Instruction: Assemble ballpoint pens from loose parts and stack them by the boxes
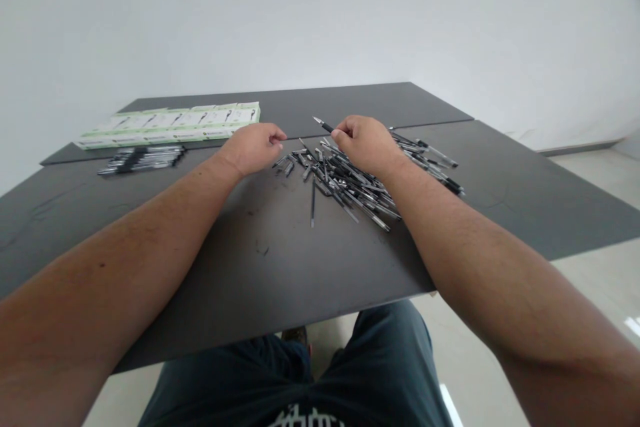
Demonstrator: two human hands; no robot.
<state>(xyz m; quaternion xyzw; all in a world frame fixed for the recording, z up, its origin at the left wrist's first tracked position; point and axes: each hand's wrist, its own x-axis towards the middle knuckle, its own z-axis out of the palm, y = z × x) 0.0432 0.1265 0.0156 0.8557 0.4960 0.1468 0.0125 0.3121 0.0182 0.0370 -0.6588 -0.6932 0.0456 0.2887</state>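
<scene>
My right hand (367, 143) is closed around a pen (325, 125) with a black grip, its bare tip pointing up and to the left. Below that hand spreads a loose pile of pen parts (357, 187), with dark refills and clear barrels lying across one another. Small pen caps (290, 163) lie at the pile's left edge. Just beside these caps, my left hand (253, 148) has its fingers curled towards the thumb. A small dark spot shows between them, but what they hold, if anything, is hidden.
Several white and green boxes (170, 123) stand in a row at the back left. In front of them lies a bundle of pens (143, 159). More clear pens (435, 160) lie right of the pile on the dark table (260, 280). Its front edge runs above my knees.
</scene>
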